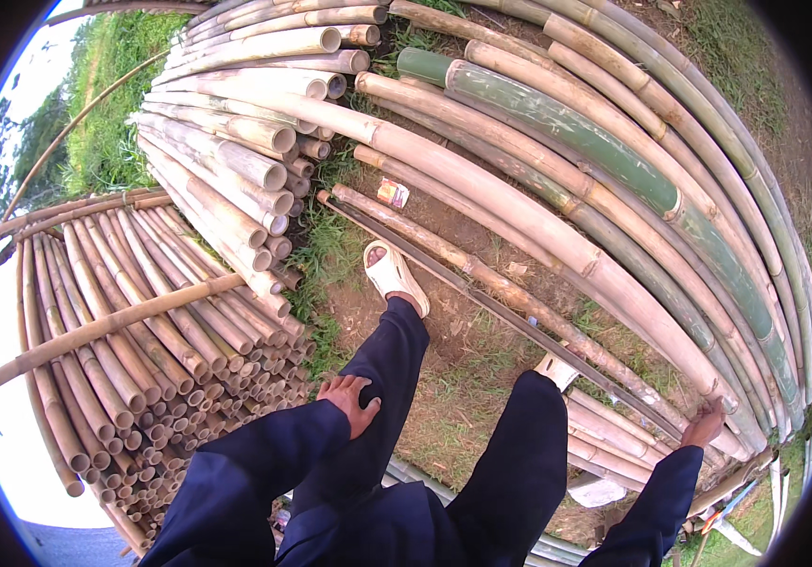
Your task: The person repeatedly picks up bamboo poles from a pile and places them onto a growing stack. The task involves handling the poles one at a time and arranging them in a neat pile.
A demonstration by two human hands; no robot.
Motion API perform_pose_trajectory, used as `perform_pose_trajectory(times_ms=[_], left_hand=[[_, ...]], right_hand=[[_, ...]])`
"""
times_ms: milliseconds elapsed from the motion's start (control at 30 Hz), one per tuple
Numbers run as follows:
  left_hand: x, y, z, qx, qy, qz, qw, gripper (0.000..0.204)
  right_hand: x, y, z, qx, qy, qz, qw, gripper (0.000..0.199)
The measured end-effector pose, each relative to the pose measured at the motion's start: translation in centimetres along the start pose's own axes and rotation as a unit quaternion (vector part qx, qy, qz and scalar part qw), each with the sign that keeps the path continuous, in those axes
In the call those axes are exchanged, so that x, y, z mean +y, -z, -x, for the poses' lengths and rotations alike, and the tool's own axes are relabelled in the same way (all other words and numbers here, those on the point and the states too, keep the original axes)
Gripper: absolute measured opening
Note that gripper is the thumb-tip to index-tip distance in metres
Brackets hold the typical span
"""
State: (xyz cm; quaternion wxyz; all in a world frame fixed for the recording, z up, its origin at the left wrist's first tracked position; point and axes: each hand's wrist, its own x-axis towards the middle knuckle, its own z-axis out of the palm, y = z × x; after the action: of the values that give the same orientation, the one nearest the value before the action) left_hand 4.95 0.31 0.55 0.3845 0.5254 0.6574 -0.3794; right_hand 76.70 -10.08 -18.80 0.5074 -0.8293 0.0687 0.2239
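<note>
My left hand (351,404) lies on my left leg near the knee, fingers apart, with nothing in it. At the lower right, my right hand (704,423) is closed at the edge of a thick pale bamboo pole (576,250), its fingertips partly hidden. That pole runs from the upper left down to my right hand. Below it lie a mottled brown bamboo pole (491,279) and a long narrow dark strip (463,285), whose lower end comes close to my right hand. A thick green bamboo pole (576,137) lies farther up among several others.
Stacked bamboo poles (236,142) show their hollow ends at the upper left. A lower stack (122,321) has a crossing pole (108,335) on it. My pale sandal (392,274) stands on grassy dirt (444,378); a small coloured packet (393,193) lies near the poles.
</note>
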Motion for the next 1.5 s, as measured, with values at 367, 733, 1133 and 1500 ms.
perform_pose_trajectory(times_ms=[367, 733, 1133, 1500], left_hand=[[-7.5, 1.1, -1.1, -0.026, -0.032, 0.099, 0.994, 0.067], [-13.6, 3.0, -3.4, -0.008, -0.059, 0.192, 0.980, 0.062], [-16.3, 5.9, -4.9, 0.015, -0.051, 0.286, 0.957, 0.056], [-13.6, 4.9, -4.3, 0.044, -0.085, 0.216, 0.972, 0.054]], right_hand=[[-0.8, -31.3, 30.1, -0.273, 0.011, -0.007, 0.962, 0.020], [2.2, -66.9, 62.9, -0.454, -0.089, -0.007, 0.886, 0.014], [0.2, -78.5, 71.6, -0.457, -0.106, 0.058, 0.881, 0.017], [10.2, -51.9, 42.9, -0.430, 0.070, 0.390, 0.812, 0.034]])
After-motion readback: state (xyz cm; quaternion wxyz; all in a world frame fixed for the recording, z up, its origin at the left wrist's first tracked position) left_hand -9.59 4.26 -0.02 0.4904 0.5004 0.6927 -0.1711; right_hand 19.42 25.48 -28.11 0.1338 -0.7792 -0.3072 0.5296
